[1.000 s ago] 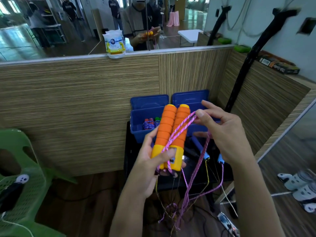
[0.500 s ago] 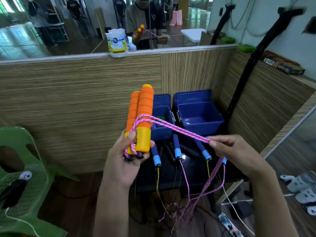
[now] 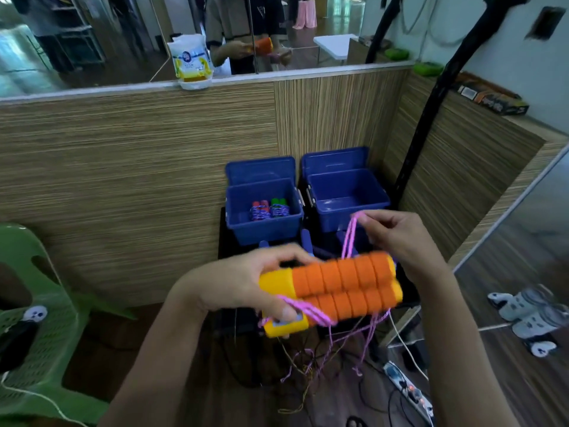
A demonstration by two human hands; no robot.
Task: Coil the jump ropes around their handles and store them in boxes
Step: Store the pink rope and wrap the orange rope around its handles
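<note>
While I watch from the head camera, my left hand has its grip curled around the yellow ends of the two orange handles, which lie side by side and roughly level in front of me. My right hand sits just above the far ends of the handles, its grip pinching a loop of the pink rope between thumb and fingers. That rope runs down behind the handles, crosses under my left thumb, and the rest hangs loose below toward the floor. Beyond my hands, two blue boxes stand side by side on a dark surface against the wood panel wall. In the left box lie two coiled ropes; the right box shows only its blue inside. A green chair stands far left.
</note>
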